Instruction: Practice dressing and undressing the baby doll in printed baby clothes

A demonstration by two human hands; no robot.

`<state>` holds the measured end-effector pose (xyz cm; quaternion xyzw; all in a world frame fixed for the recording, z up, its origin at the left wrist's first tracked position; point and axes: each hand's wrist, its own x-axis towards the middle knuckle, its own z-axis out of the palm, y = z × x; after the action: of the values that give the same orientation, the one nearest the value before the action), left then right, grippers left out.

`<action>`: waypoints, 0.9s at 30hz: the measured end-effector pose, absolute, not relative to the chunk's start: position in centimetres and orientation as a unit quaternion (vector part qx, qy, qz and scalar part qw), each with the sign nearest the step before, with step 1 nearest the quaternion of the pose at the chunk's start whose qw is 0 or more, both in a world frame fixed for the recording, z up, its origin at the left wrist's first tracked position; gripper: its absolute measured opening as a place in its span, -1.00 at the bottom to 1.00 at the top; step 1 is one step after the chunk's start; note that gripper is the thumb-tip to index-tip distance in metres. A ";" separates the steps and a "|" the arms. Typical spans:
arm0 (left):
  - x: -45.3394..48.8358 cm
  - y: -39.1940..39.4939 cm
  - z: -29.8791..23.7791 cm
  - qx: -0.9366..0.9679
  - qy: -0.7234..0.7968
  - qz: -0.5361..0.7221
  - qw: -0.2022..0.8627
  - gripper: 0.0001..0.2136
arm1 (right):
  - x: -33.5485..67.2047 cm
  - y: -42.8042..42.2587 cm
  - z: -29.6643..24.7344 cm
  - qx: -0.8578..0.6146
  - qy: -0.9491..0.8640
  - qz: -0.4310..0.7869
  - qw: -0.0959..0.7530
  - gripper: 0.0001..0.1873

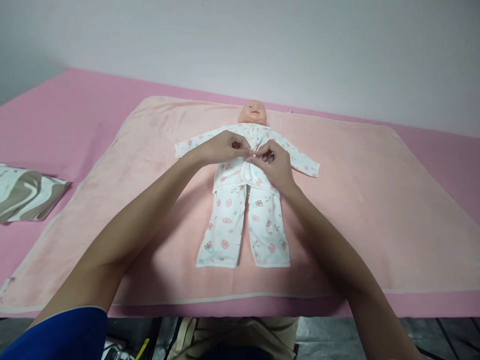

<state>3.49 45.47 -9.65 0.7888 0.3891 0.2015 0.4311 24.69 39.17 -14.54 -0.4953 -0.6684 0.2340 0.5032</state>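
Note:
A baby doll (pixel 253 112) lies face up, wearing a white patterned baby shirt (pixel 229 172) and matching baby pants (pixel 225 225). Over the chest, my left hand (pixel 227 147) pinches the front edge of the shirt. My right hand (pixel 276 162) meets it there, thumb and fingers closed on the opposite edge of the same shirt. A tiny pale button (pixel 254 155) shows between the fingertips. The shirt's lower front flaps hang slightly apart below the hands. Both sleeves are spread out sideways, and the pant legs lie straight toward me.
Beneath the doll spreads a pink blanket (pixel 375 210) with a pale border, on a pink table cover (pixel 101 110). A folded white and brown cloth (pixel 32 195) rests at the left. Behind the table rises a plain wall (pixel 300 55).

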 end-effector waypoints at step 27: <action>3.2 45.2 -9.3 0.797 0.403 0.170 0.418 -0.77 | 20.6 32.0 -9.5 -0.556 -0.830 -0.042 0.001 -0.67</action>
<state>3.24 45.17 -9.29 0.7967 0.4025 0.1700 0.4176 20.61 31.98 -9.49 -0.5562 -0.8300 -0.0422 0.0005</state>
